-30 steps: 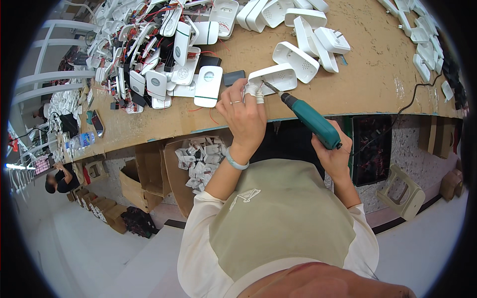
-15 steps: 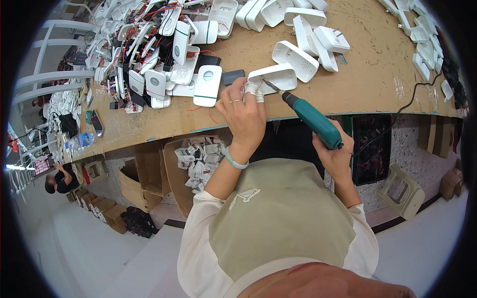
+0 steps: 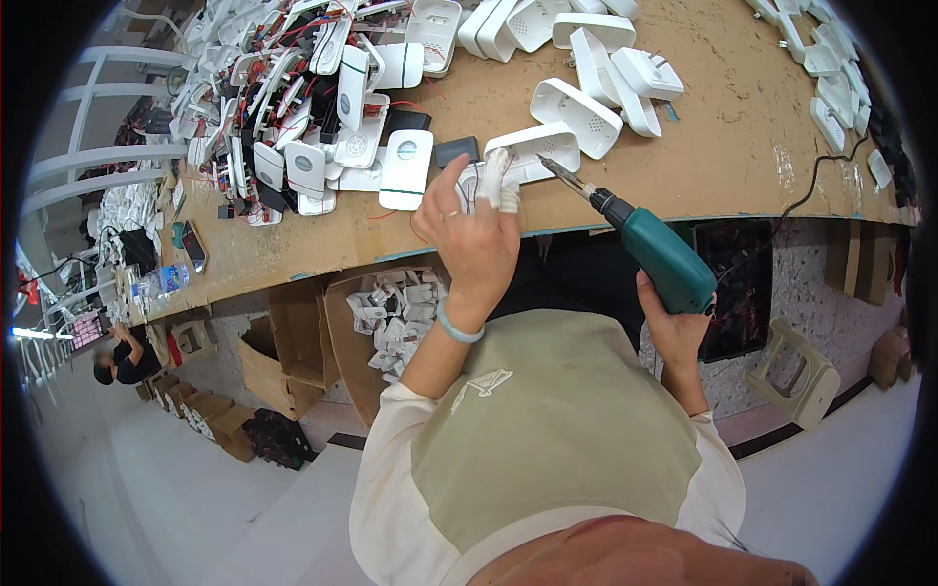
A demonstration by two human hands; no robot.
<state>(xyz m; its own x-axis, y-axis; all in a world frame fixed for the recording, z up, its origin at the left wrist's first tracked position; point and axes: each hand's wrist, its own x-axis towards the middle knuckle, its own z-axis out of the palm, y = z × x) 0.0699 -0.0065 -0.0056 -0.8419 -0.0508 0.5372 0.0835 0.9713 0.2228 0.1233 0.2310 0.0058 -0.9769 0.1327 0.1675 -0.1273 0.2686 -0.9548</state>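
My left hand [image 3: 471,239] is at the left end of an open white plastic housing [image 3: 537,145] near the table's front edge. Its two fingers wrapped in white tape press on that end, while another finger stretches out past it. A white piece with a thin wire shows partly beneath these fingers. In my right hand [image 3: 676,332] is a green electric screwdriver [image 3: 669,259], gripped round its rear body. Its bit points up and left, and the tip appears just off the housing's right part. A dark grey block [image 3: 456,151] lies beside the left fingers.
White housings [image 3: 576,117] lie beyond my hands; a heap of white devices with red wires [image 3: 303,146] covers the table's left. The screwdriver's black cord [image 3: 816,186] runs over the right side. A carton of small white parts [image 3: 396,313] stands below the table edge.
My right hand has drawn the screwdriver back to the right and down, and its bit has left the housing's inside. My left fingers have spread slightly at the housing's end.
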